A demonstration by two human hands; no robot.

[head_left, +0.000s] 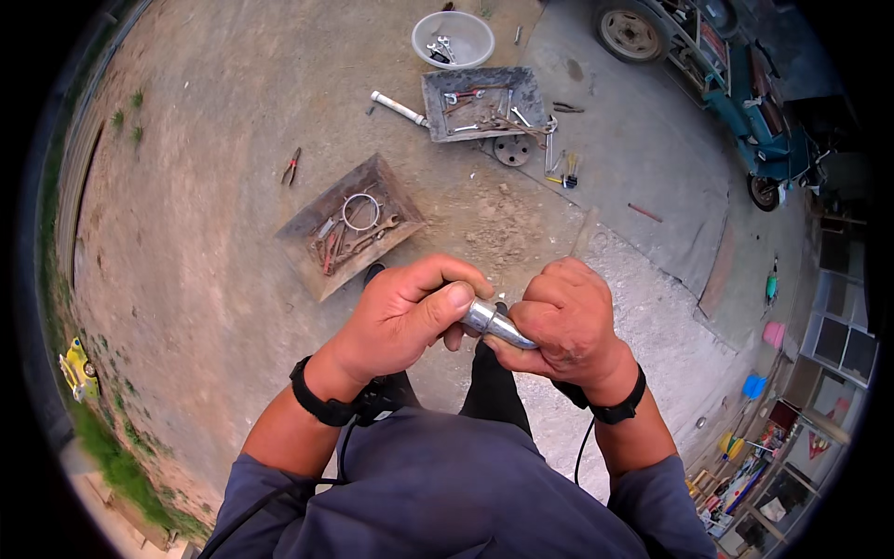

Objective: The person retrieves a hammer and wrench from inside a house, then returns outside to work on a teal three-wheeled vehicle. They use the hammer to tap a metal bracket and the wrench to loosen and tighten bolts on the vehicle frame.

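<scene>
Head view: a smooth, bright metal piece [500,328] of rounded, tube-like shape is located in front of the torso [428,475], above the ground and between the two hands. A raised seam rings its body, and the section beyond the seam tapers. The left hand [400,312] is clamped on the upper-left end, thumb on top; the right hand [570,321] is clamped on the lower-right end, fingers curled. The hands are near each other, with a short length of bare metal visible between them. Ground surfaces: rough brown dirt [205,186] at left, smoother grey concrete [643,130] at upper right. Beyond the hands stand rectangular trays with sloping, dull, stained walls: a near tray [349,191], set diagonally, and a far tray [512,79]. Quantities: one metal piece; two trays; one round, pale bowl [477,35] containing several wrenches [445,45]; one thin ring [361,195] on the mixed tools [382,225] in the near tray; one white pipe [399,108] beside the far tray; one pair of red-handled pliers [291,168] on the dirt. Orientation: the long axis of the metal piece lies obliquely, upper left to lower right, with the tapered end directed into the right hand
</scene>
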